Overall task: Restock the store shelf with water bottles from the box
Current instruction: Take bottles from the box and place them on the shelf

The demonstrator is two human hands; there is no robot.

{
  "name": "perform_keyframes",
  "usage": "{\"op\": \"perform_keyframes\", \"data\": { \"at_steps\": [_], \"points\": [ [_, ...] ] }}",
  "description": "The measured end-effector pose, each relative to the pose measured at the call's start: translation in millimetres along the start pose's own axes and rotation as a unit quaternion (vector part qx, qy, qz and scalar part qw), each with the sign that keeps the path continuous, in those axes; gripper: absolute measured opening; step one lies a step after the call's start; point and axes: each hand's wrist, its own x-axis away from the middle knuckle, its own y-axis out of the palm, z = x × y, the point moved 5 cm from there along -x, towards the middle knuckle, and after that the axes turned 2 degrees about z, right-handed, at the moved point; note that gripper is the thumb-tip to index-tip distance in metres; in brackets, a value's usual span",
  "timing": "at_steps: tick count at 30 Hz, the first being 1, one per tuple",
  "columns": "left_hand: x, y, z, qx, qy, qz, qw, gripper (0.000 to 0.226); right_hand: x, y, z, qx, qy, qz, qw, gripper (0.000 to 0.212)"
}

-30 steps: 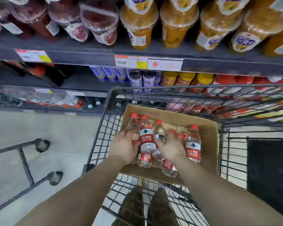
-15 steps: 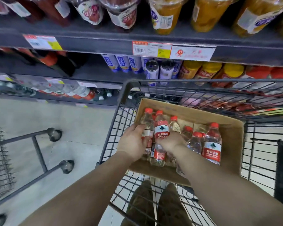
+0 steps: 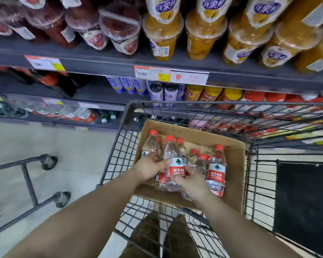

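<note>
Several water bottles (image 3: 216,170) left in box (image 3: 233,175), near its left edge. Left hand (image 3: 147,167) and right hand (image 3: 191,180) both gripping bottles (image 3: 173,164). None shelved yet this load.

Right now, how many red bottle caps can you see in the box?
7: far left, one tucked behind it, two in the middle, two low right of centre, far right. More may be hidden.
</note>
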Motion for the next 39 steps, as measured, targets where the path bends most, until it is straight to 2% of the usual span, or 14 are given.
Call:
{"op": "perform_keyframes", "data": {
  "at_steps": [2, 3, 5, 6, 8, 11, 13, 17, 20, 25, 30, 33, 36, 39],
  "points": [
    [4.3, 16.6, -1.9, 0.18, -0.068, -0.096, 0.977, 0.085, 9.4, -1.6, 1.8, -0.006, -0.023, -0.002, 1.0, 0.05],
    [4.5, 22.2, -3.6, 0.223, -0.081, -0.12, 0.964, 0.091, 13.1, -2.9, 1.7, 0.005, -0.035, -0.013, 0.999, 0.055],
    [5.1, 25.6, -2.9, 0.247, -0.065, -0.128, 0.958, 0.083, 16.7, -4.0, 5.3, 0.018, -0.05, -0.069, 0.996, 0.061],
    [3.7, 24.7, -5.6, 0.25, -0.061, -0.115, 0.96, 0.077, 16.0, -5.8, 9.2, 0.015, -0.04, -0.091, 0.995, 0.058],
    [1.5, 18.5, -12.1, 0.256, -0.063, -0.088, 0.961, 0.074, 6.4, -17.5, 23.5, 0.023, -0.002, -0.064, 0.998, 0.043],
    [-0.3, 8.0, -18.1, 0.25, -0.064, -0.068, 0.964, 0.07, -12.8, -45.9, 51.0, 0.042, 0.064, 0.099, 0.992, 0.037],
    [-0.1, 4.2, -17.5, 0.24, -0.06, -0.07, 0.966, 0.068, -20.5, -53.6, 66.1, 0.059, 0.096, 0.148, 0.983, 0.042],
    [-4.0, 3.4, -20.7, 0.23, -0.062, -0.082, 0.968, 0.073, -24.7, -46.1, 78.4, 0.076, 0.123, 0.135, 0.98, 0.058],
    [-6.6, 4.7, -21.5, 0.225, -0.056, -0.097, 0.968, 0.086, -25.3, -38.7, 77.3, 0.074, 0.123, 0.125, 0.982, 0.066],
    [-8.8, 7.4, -21.8, 0.204, -0.049, -0.113, 0.971, 0.067, -31.2, -29.9, 92.0, 0.074, 0.126, 0.154, 0.977, 0.075],
    [-18.0, 6.1, -33.5, 0.172, -0.055, -0.106, 0.978, 0.095, -35.3, -30.5, 97.7, 0.072, 0.124, 0.16, 0.977, 0.083],
    [-19.3, 7.4, -35.5, 0.159, -0.053, -0.102, 0.981, 0.103, -30.8, -43.2, 93.0, 0.083, 0.117, 0.206, 0.968, 0.062],
    [-16.7, 12.1, -28.7, 0.16, -0.05, -0.111, 0.98, 0.092, -25.3, -68.6, 80.8, 0.084, 0.059, 0.312, 0.945, 0.029],
    [-18.2, 17.2, -21.9, 0.154, -0.052, -0.112, 0.98, 0.089, -31.0, -91.7, 71.5, 0.14, 0.013, 0.375, 0.916, 0.036]
  ]
}}
